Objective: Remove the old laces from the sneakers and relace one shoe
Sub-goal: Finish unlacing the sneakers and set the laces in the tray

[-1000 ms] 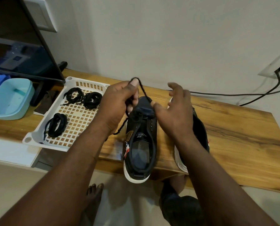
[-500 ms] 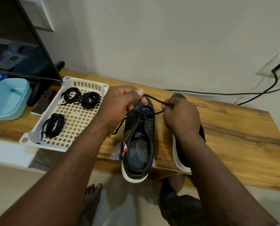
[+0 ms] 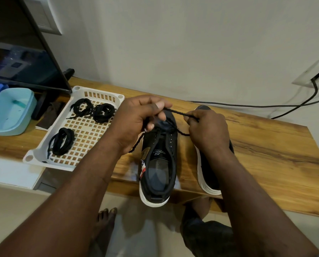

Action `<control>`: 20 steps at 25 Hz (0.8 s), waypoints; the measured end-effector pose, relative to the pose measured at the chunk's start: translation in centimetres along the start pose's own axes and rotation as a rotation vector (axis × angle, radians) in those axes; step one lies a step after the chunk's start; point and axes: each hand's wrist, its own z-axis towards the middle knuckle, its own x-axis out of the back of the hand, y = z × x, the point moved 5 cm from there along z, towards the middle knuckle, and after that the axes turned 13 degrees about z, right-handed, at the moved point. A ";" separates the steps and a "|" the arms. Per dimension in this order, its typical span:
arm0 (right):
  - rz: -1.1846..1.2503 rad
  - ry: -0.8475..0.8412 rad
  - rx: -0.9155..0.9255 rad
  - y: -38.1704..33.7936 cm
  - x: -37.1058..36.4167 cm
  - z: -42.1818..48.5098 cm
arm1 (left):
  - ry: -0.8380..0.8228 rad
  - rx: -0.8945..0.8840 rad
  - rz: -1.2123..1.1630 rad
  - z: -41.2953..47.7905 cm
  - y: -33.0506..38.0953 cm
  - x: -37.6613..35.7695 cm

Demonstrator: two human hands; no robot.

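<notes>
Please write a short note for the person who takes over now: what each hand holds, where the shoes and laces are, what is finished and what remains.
Left hand: pinches the black lace above the toe of the first shoe.
Right hand: pinches the same lace, which runs between the hands.
The first shoe stands on the wooden bench, heel over the edge. The second shoe is beside it, mostly behind the right arm.
Three coiled black laces lie in the white tray.
Done: upper eyelets are bare; the lace passes only near the toe.
Left: finish this lace. The second shoe's lacing is hidden.
</notes>
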 end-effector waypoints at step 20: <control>0.120 -0.424 -0.189 -0.5 -3.0 -1.7 | 0.293 -0.031 0.763 0.5 -1.3 0.0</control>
